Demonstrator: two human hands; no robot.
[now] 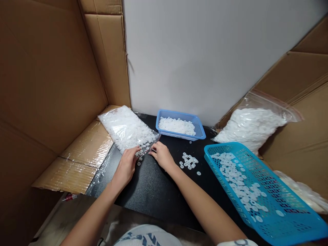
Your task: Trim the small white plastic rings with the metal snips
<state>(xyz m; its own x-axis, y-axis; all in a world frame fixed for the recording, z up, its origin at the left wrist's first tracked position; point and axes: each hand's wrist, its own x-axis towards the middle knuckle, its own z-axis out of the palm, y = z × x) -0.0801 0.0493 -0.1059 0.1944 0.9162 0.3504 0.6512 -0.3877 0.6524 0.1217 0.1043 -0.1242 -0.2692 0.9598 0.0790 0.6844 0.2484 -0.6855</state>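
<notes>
A clear plastic bag [125,128] full of small white ring-like pieces lies on the black table, its mouth toward me. My left hand [128,162] has its fingers closed at the near edge of the bag, beside a few loose rings. At the right corner of the bag's mouth, my right hand [161,155] pinches the clear film. Small white rings [140,153] lie between the two hands at the bag's opening. To the right of my right hand is a loose group of white rings [189,161] on the table.
A blue basket [179,134] with small white pieces stands at the back. The larger turquoise basket [230,201] at the right holds white discs. Behind it leans a filled zip bag [253,124]. Cardboard [77,157] lies at the left, and a white panel [192,61] rises behind.
</notes>
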